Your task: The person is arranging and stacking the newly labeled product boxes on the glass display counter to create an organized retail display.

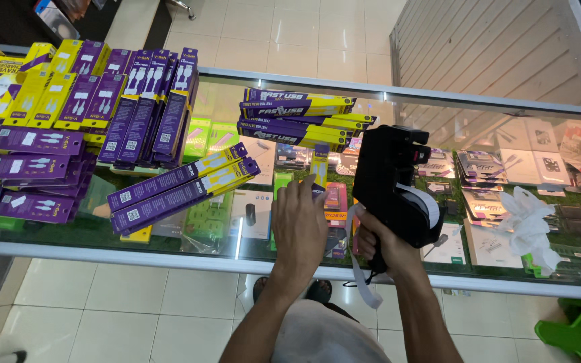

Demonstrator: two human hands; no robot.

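Observation:
My right hand (379, 246) grips the handle of a black price-label gun (393, 180), held upright over the glass counter (438, 111), with a white label strip (361, 269) hanging from it. My left hand (298, 225) rests palm down on a slim purple and yellow box (319, 171) lying on the glass just left of the gun. Two long purple and yellow boxes (183, 187) lie side by side further left. A stack of the same boxes (300, 117) sits behind my hands.
Many purple and yellow packaged boxes (55, 128) are piled on the left of the counter. Small goods show on shelves under the glass. A crumpled white plastic bag (529, 218) lies at the right. A green stool (576, 333) stands on the tiled floor at lower right.

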